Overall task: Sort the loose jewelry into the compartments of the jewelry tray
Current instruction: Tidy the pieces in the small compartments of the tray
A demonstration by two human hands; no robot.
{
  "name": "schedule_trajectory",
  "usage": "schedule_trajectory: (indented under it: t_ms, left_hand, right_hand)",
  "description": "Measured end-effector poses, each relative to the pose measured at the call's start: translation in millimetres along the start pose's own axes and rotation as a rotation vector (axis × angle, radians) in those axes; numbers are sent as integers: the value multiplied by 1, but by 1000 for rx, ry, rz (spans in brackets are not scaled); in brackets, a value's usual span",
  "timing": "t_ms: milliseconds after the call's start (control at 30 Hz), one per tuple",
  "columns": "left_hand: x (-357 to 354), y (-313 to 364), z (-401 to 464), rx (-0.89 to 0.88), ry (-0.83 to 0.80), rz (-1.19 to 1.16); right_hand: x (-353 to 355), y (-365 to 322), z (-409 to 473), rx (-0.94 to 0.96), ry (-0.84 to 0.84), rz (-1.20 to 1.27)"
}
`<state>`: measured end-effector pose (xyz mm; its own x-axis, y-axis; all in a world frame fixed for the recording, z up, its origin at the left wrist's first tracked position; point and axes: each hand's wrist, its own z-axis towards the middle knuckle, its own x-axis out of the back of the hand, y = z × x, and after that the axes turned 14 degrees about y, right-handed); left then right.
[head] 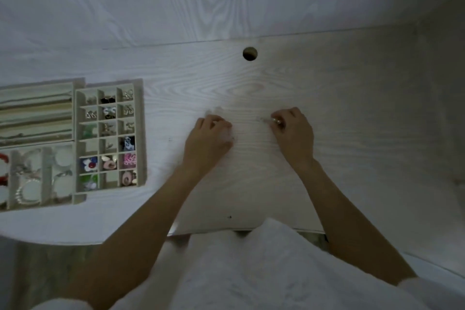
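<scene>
On the pale wood-grain desk [251, 184], the person's right hand [293, 133] has its fingers curled round a small pale piece of jewellery with a gold-coloured bead [275, 121], pinched at the fingertips just above the desk surface, well right of the trays; whether it is a ring, an earring or a short chain is too blurred to tell. The left hand [210, 137] lies beside it with fingers bent over a faint whitish item [225, 134] on the desk, but whether it actually grips that item cannot be told. The step in hand looks like lifting the last loose pieces for sorting. To do it well, the piece should be pinched firmly at its solid part so nothing dangles or snags, carried left across the desk, and lowered into a cell that already holds its like or stands free, rather than dropped from above. At the left stands the grey small-celled jewelry tray [141, 133], three cells wide, most cells filled: dark and silver bits in the far rows, a green piece and small metal pieces in the middle, and pink, red, blue and white pieces in the near rows; one or two cells look unfilled. Left of it, a long-slotted grey tray [37, 87] holds what seem thin chains, and a nearer grey tray with wide sections [46, 178] holds bracelets, one beaded, with red items at its left edge.
</scene>
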<state>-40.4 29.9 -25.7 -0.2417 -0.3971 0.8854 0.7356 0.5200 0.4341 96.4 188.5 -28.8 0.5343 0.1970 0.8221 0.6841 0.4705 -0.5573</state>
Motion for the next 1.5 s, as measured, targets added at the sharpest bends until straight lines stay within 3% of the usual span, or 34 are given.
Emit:
schedule_trajectory:
  t_ms: [167,367,500,600,733,833,933,1100,1267,1500]
  left_hand:
    - [3,11,5,169,-90,-21]
    - [1,16,2,241,-62,-58]
    - [1,23,-5,266,22,-75]
    - [4,34,-7,269,102,-129]
    - [21,41,-5,409,45,-462]
    - [44,30,-9,524,113,-697]
    - [66,9,-20,625,256,-778]
    - [95,-37,-52,702,419,-587]
    - [117,-97,-90,677,426,-200]
    - [139,-160,-98,670,483,-128]
  right_hand:
    - [14,17,1,-15,-46,22]
    - [5,2,12,379,20,-109]
    - [-2,-11,21,362,-141,-199]
    - [3,-19,26,190,-268,-1]
    - [17,-50,30,-127,-413,524]
    - [15,-81,27,-34,-484,611]
    - [0,-114,21,43,-536,612]
    - [-38,-168,1,65,-770,630]
    - [-87,-220,-27,278,-871,541]
    - [-138,-270,-38,489,-750,479]
